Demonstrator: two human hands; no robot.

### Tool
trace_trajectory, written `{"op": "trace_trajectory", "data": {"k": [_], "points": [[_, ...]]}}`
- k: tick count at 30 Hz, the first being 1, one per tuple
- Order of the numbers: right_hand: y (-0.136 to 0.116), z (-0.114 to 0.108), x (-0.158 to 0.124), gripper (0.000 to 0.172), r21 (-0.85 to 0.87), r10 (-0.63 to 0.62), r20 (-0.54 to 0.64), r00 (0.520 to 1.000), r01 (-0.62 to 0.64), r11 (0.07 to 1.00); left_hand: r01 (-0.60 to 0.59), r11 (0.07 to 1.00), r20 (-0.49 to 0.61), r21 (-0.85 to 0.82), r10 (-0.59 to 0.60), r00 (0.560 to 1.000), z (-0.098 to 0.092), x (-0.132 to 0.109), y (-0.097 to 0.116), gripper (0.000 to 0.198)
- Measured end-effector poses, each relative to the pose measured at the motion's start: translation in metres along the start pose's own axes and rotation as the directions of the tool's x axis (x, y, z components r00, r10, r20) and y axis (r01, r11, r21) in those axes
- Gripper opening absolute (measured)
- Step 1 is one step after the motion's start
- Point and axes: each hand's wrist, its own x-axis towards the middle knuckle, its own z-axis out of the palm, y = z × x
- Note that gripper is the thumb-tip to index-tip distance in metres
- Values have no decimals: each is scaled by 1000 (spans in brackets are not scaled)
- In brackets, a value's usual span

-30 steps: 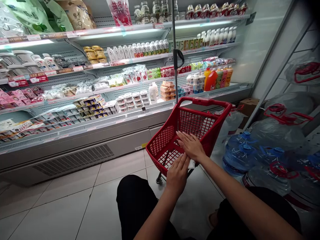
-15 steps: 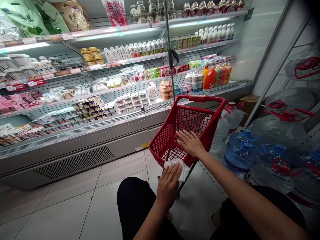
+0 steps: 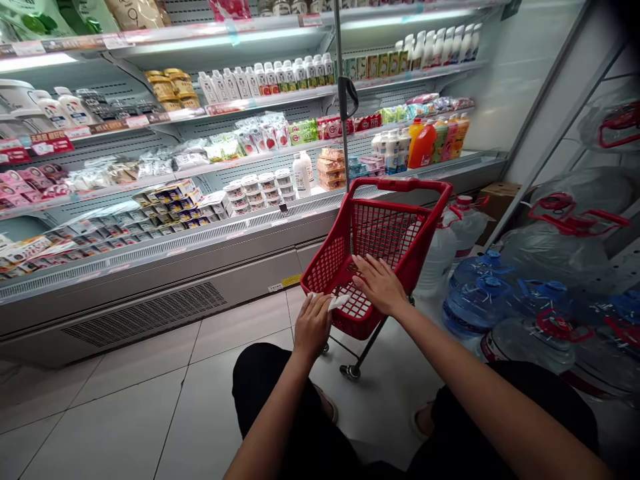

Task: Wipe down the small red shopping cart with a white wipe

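Refrigerated display case across the far side; red shopping cart on its near side, right of the middle; right hand, nearly flat with fingers outstretched, gripping nothing, at the cart's near right edge; left hand, fingers together and slightly bent, holding a white tissue over the near left rim

Under our left hand we see a white sheet, soft and matt, paper or cloth, we cannot tell which. Beneath our right hand, the cart is smooth red plastic with a soft sheen. To that hand's right, the blue jugs look like clear, glossy plastic. Beyond our left hand, the cooler base resembles satin grey metal.
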Motion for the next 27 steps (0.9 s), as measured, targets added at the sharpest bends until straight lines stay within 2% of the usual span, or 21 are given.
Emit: {"op": "trace_trajectory", "data": {"k": [3, 5, 7, 9, 11, 13, 17, 19, 20, 23, 27], "points": [[16, 0, -5, 65, -15, 42, -17, 999, -42, 999, 19, 1000, -28, -14, -19, 999, 8, -8, 33, 45], [23, -2, -13, 66, -30, 135, -66, 989, -137, 990, 4, 1000, -33, -11, -5, 999, 15, -13, 59, 51], [26, -4, -25, 67, -48, 203, -126, 971, -211, 976, -47, 999, -40, -10, 46, 998, 21, -16, 80, 58], [25, -9, -39, 67, -71, 171, -149, 974, -183, 981, -135, 991, -40, -6, 134, 990, 25, -16, 91, 64], [23, -16, -52, 68, -93, 117, -152, 981, -132, 987, -218, 976, -27, 5, 218, 976, 25, -13, 90, 66], [23, -23, -60, 68, -106, 114, -161, 980, -131, 986, -246, 969, -16, 21, 246, 969, 21, -11, 76, 65], [30, -31, -60, 69, -103, 119, -154, 981, -135, 985, -145, 987, -32, 68, 147, 989, 7, -11, 35, 66], [32, -31, -55, 68, -96, 119, -155, 981, -135, 986, -77, 993, -47, 91, 82, 996, 6, -14, 26, 66], [31, -30, -53, 68, -95, 116, -153, 981, -132, 987, -49, 994, -56, 96, 54, 997, 8, -15, 28, 66], [20, -27, -49, 69, -102, 79, -133, 988, -93, 990, -15, 997, -74, 70, 20, 997, 26, -17, 59, 64], [-2, -25, -56, 66, -101, 48, -104, 993, -58, 993, -58, 998, -82, 1, 58, 995, 52, -10, 111, 60]]}}
